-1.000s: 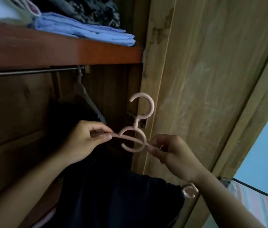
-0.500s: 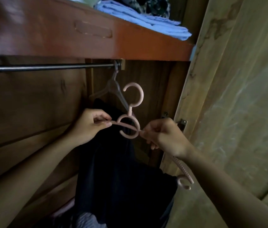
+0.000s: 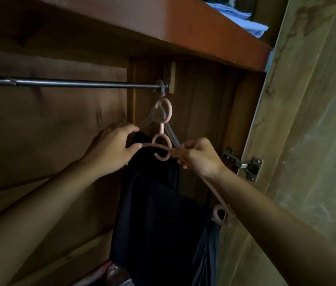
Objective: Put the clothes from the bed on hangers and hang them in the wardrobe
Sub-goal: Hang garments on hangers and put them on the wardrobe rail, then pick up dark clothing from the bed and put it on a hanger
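A pink plastic hanger (image 3: 161, 129) carries a dark garment (image 3: 154, 213) that hangs down below my hands. Its hook sits just under the metal rail (image 3: 70, 83), near the rail's right end, overlapping a pale grey hanger (image 3: 171, 135) that hangs there. My left hand (image 3: 113, 149) pinches the pink hanger's left arm. My right hand (image 3: 196, 156) pinches its right arm beside the lower ring. The hanger's far right curl (image 3: 219, 216) shows under my right wrist.
A red-brown shelf (image 3: 183, 27) above the rail holds folded blue cloth (image 3: 243, 19). The open wardrobe door (image 3: 307, 141) with its metal hinge (image 3: 243, 165) stands at the right. More fabric (image 3: 113, 275) lies at the wardrobe's bottom.
Both hands have lifted the pink hanger and garment up and into the wardrobe. Its hook has come from well below the rail to just under the rail's right end.
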Available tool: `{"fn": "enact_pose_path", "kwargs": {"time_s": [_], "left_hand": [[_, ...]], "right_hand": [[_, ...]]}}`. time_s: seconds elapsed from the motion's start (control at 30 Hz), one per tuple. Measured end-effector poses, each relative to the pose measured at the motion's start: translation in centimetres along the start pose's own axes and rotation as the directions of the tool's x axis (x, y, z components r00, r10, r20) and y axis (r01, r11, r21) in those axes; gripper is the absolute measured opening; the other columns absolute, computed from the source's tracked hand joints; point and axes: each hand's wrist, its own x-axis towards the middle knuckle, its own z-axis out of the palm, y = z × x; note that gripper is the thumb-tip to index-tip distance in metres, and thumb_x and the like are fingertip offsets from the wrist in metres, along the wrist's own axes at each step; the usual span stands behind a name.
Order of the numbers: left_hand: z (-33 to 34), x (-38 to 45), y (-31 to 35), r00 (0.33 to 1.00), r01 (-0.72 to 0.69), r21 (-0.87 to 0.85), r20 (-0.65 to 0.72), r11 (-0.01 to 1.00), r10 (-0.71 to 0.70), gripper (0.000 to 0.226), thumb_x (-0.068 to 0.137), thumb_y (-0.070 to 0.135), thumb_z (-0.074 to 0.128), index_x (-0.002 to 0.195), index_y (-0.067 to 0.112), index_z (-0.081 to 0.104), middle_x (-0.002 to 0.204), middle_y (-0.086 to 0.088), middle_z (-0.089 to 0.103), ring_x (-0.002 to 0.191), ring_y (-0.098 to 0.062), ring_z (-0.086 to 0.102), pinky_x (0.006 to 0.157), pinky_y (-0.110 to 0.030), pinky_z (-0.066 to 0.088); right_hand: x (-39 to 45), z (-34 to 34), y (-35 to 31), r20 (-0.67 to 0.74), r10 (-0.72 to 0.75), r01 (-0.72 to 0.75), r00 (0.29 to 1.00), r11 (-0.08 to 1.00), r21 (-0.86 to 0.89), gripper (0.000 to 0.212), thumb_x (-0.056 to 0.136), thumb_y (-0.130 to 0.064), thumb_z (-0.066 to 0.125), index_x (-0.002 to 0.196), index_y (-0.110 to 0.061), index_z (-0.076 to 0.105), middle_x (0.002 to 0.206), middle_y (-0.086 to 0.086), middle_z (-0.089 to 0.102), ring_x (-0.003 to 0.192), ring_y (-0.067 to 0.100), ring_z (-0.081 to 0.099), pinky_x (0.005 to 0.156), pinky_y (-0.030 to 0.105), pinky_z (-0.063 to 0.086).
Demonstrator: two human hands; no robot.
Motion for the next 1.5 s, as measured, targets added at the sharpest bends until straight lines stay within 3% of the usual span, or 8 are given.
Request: {"fn": "enact_pose_path", "kwargs": {"time_s": [0.1,0.27,0.6,0.73,0.8,1.03,1.37,1.5], "left_hand": [[-0.7,1.2,-0.4,0.988,-0.059,0.275,-0.123,0.959,0.096,0.063,0.093,0.034,0.062,0.148,0.013,0.040,0.158,-0.009,0.030,0.148,-0.021,0.020,0.118,-0.033,0.016],[-2.5,3.1,-1.2,0.980,-0.020,0.617,-0.145,0.787,0.139,0.086,0.090,0.044,0.058,0.155,0.006,0.015,0.164,-0.013,0.003,0.151,-0.024,-0.009,0.120,-0.043,-0.005],[-4.2,4.3,-2.7,0.988,0.075,0.674,-0.148,0.735,0.036,0.086,0.087,0.047,0.060,0.152,0.003,0.024,0.162,-0.018,0.015,0.151,-0.027,0.005,0.120,-0.040,-0.002],[-4.5,4.2,-2.7,0.988,0.071,0.667,-0.149,0.742,0.039,0.086,0.085,0.047,0.062,0.151,0.004,0.028,0.161,-0.016,0.018,0.151,-0.026,0.008,0.120,-0.040,0.001],[-4.6,4.2,-2.8,0.990,0.073,0.666,-0.136,0.743,0.025,0.086,0.086,0.048,0.060,0.152,0.005,0.026,0.162,-0.014,0.016,0.151,-0.024,0.006,0.120,-0.040,0.000],[-4.4,4.0,-2.0,0.992,0.113,0.632,-0.112,0.767,-0.055,0.085,0.090,0.049,0.056,0.155,0.010,0.017,0.165,-0.010,0.004,0.151,-0.021,-0.005,0.121,-0.042,0.000],[-4.8,3.2,-1.8,0.995,0.101,0.550,-0.057,0.829,-0.084,0.083,0.091,0.049,0.055,0.155,0.015,0.017,0.165,-0.003,-0.005,0.150,-0.018,-0.013,0.121,-0.044,0.005],[-5.3,3.2,-1.3,0.998,0.069,0.450,-0.022,0.890,-0.066,0.077,0.089,0.047,0.059,0.152,0.014,0.030,0.163,-0.006,0.016,0.151,-0.020,0.005,0.121,-0.040,0.016]], "right_hand": [[1.8,0.5,-0.5,-0.022,-0.001,0.002,1.000,0.999,0.033,0.017,0.089,-0.013,0.071,0.076,-0.003,0.075,0.058,0.002,0.063,0.049,0.009,0.055,0.048,0.019,0.043],[4.9,0.9,-2.1,-0.027,-0.004,0.005,1.000,0.999,0.045,0.023,0.086,-0.015,0.072,0.066,-0.005,0.072,0.052,0.001,0.063,0.045,0.009,0.056,0.047,0.021,0.043],[9.5,1.4,-5.0,-0.044,-0.017,0.018,0.999,0.999,0.034,0.024,0.084,-0.010,0.070,0.060,-0.009,0.066,0.053,0.002,0.064,0.049,0.013,0.058,0.041,0.019,0.041],[11.5,2.9,-5.7,-0.062,0.070,-0.061,0.996,0.988,0.139,0.033,0.080,-0.022,0.077,0.102,-0.003,0.060,0.091,0.014,0.073,0.081,0.023,0.071,0.068,0.032,0.058],[12.2,3.5,-5.8,-0.078,0.080,-0.064,0.994,0.981,0.182,0.035,0.079,-0.021,0.077,0.104,-0.007,0.056,0.099,0.016,0.072,0.086,0.026,0.073,0.078,0.042,0.061],[12.5,3.7,-3.8,-0.139,0.101,-0.085,0.985,0.990,0.116,0.040,0.081,-0.037,0.078,0.105,-0.010,0.059,0.097,0.011,0.071,0.074,0.018,0.070,0.051,0.023,0.050],[12.0,3.4,-2.4,-0.047,0.050,-0.059,0.998,0.976,-0.210,0.027,0.081,-0.035,0.078,0.082,-0.008,0.072,0.077,0.006,0.070,0.062,0.013,0.065,0.044,0.016,0.044],[12.0,1.9,-3.9,-0.031,0.069,-0.076,0.997,0.913,-0.400,0.027,0.083,-0.033,0.074,0.087,-0.006,0.075,0.076,0.006,0.071,0.068,0.018,0.069,0.053,0.025,0.048]]}}
